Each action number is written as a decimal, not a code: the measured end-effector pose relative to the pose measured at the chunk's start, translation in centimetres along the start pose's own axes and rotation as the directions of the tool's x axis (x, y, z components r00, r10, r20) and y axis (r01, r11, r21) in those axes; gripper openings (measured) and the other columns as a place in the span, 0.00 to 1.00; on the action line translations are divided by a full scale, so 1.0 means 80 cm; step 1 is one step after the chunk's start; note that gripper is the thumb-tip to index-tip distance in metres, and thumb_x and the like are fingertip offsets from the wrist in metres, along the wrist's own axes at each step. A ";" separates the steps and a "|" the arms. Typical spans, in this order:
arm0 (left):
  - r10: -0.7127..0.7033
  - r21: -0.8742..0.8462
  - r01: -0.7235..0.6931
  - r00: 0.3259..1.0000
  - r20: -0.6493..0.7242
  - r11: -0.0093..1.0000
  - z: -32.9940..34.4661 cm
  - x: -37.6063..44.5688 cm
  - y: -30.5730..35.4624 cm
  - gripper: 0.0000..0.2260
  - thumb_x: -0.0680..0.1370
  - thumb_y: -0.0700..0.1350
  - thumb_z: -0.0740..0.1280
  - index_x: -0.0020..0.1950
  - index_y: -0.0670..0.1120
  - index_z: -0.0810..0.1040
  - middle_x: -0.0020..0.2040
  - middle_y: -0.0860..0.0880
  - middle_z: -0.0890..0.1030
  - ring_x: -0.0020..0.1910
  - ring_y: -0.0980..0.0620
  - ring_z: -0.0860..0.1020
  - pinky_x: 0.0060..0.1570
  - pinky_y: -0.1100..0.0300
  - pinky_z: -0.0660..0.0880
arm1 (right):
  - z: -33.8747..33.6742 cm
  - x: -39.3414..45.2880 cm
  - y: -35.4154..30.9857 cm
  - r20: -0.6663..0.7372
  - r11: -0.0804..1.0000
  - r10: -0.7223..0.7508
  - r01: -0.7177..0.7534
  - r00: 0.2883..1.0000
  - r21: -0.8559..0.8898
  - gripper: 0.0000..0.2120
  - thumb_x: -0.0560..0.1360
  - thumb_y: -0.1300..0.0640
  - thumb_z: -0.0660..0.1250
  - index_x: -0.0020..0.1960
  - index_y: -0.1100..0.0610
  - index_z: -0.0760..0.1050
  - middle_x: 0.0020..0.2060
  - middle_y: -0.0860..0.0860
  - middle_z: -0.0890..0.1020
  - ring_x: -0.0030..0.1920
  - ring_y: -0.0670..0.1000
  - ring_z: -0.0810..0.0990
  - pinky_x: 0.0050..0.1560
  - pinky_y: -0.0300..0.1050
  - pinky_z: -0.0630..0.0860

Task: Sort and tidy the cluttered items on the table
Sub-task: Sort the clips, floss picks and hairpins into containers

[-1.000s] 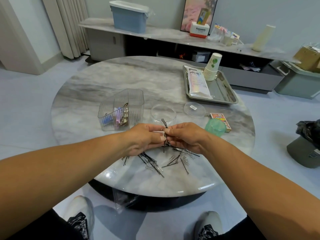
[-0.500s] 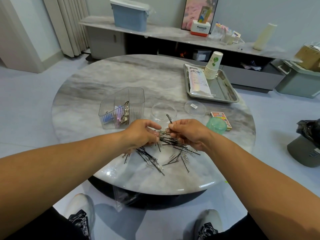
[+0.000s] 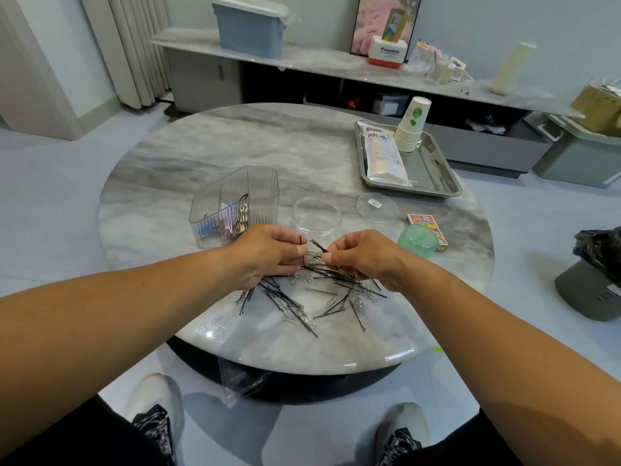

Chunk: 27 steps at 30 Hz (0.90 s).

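Clips in organizer (image 3: pixel 235 205), jar (image 3: pixel 316 218) beside

"Panasonic" in dark letters on white-and-red box (image 3: pixel 387 52), back shelf by framed picture. Packet print on metal tray unreadable.

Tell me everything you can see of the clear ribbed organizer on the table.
The clear organizer is a ribbed, see-through plastic box with rounded corners and inner dividers. It stands upright and open-topped on the marble table, behind the left hand and left of the round clear jar. Its near compartments hold blue, pink and metallic clips; the far one looks empty. Neither hand seems to touch it.
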<state>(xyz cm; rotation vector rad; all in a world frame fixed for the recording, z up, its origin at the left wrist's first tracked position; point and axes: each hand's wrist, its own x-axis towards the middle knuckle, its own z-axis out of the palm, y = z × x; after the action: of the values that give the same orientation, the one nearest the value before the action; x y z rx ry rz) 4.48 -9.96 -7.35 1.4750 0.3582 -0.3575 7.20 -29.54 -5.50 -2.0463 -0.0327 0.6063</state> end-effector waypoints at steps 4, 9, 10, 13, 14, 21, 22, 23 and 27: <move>-0.048 -0.094 0.051 0.998 0.035 0.994 0.004 -0.002 0.004 0.07 0.81 0.35 0.67 0.58 0.38 0.77 0.49 0.39 0.85 0.50 0.45 0.86 0.49 0.52 0.83 | -0.002 0.002 -0.001 -0.024 0.998 0.008 -0.006 1.000 0.060 0.04 0.75 0.56 0.75 0.44 0.55 0.82 0.38 0.51 0.83 0.34 0.44 0.76 0.32 0.37 0.69; -0.136 -0.348 0.183 0.979 0.153 0.919 0.016 -0.012 0.011 0.12 0.82 0.30 0.57 0.63 0.37 0.73 0.57 0.34 0.81 0.57 0.39 0.83 0.51 0.49 0.82 | 0.005 0.001 -0.007 0.023 0.981 -0.015 0.010 1.000 0.194 0.03 0.77 0.58 0.74 0.47 0.58 0.84 0.39 0.52 0.84 0.31 0.42 0.75 0.30 0.36 0.67; -0.139 -0.383 0.196 0.975 0.171 0.903 0.016 -0.013 0.011 0.12 0.82 0.32 0.57 0.63 0.37 0.74 0.58 0.34 0.81 0.58 0.38 0.82 0.51 0.49 0.82 | 0.006 0.000 -0.008 0.014 0.983 -0.026 0.023 1.000 0.182 0.03 0.76 0.58 0.75 0.46 0.58 0.84 0.38 0.52 0.84 0.30 0.42 0.75 0.28 0.35 0.67; -0.120 -0.409 0.202 0.969 0.217 0.890 0.015 -0.012 0.010 0.09 0.83 0.41 0.60 0.59 0.38 0.75 0.60 0.35 0.81 0.57 0.40 0.82 0.54 0.51 0.81 | 0.007 -0.004 -0.011 -0.023 0.988 -0.073 0.076 0.997 0.133 0.04 0.73 0.62 0.77 0.47 0.60 0.84 0.33 0.50 0.83 0.29 0.42 0.77 0.28 0.32 0.70; -0.107 -0.401 0.189 0.970 0.218 0.897 0.016 -0.012 0.008 0.11 0.83 0.44 0.63 0.61 0.38 0.76 0.60 0.36 0.81 0.56 0.42 0.83 0.54 0.52 0.82 | 0.007 -0.004 -0.011 -0.030 0.988 -0.098 0.101 0.995 0.115 0.07 0.73 0.63 0.77 0.49 0.63 0.84 0.34 0.51 0.84 0.30 0.42 0.79 0.31 0.31 0.72; -0.052 -0.377 0.100 0.989 0.136 0.921 0.017 -0.009 -0.003 0.13 0.83 0.33 0.61 0.66 0.37 0.78 0.58 0.39 0.84 0.56 0.45 0.83 0.51 0.58 0.82 | 0.012 -0.007 -0.018 -0.026 0.975 -0.139 0.141 0.990 0.174 0.10 0.73 0.66 0.77 0.53 0.64 0.81 0.42 0.61 0.86 0.37 0.49 0.84 0.37 0.37 0.80; -0.062 -0.381 0.103 0.991 0.118 0.919 0.016 -0.008 -0.002 0.12 0.83 0.32 0.61 0.65 0.37 0.79 0.55 0.40 0.84 0.53 0.46 0.83 0.49 0.59 0.82 | 0.011 -0.006 -0.019 -0.014 0.965 -0.127 0.127 0.992 0.231 0.08 0.75 0.65 0.75 0.53 0.64 0.81 0.42 0.60 0.86 0.37 0.49 0.84 0.38 0.38 0.81; -0.073 -0.389 0.108 0.992 0.104 0.915 0.015 -0.008 -0.001 0.12 0.83 0.32 0.61 0.63 0.38 0.79 0.52 0.40 0.85 0.50 0.46 0.84 0.46 0.60 0.83 | 0.008 -0.006 -0.020 -0.018 0.951 -0.106 0.107 0.994 0.292 0.05 0.77 0.64 0.72 0.53 0.63 0.80 0.42 0.59 0.86 0.37 0.49 0.85 0.38 0.38 0.82; -0.143 -0.448 0.156 0.988 0.062 0.881 0.012 -0.006 0.005 0.10 0.84 0.32 0.58 0.59 0.35 0.78 0.46 0.38 0.80 0.45 0.46 0.81 0.41 0.59 0.83 | -0.016 0.001 -0.014 -0.110 0.995 -0.045 0.054 0.993 0.078 0.02 0.78 0.65 0.71 0.51 0.62 0.81 0.39 0.55 0.84 0.32 0.46 0.82 0.32 0.36 0.80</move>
<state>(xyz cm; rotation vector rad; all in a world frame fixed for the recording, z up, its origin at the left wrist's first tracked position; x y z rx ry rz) 4.25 -10.85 -6.73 0.9856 0.4990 -0.3874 8.06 -29.99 -4.10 -1.9905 0.0051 0.4578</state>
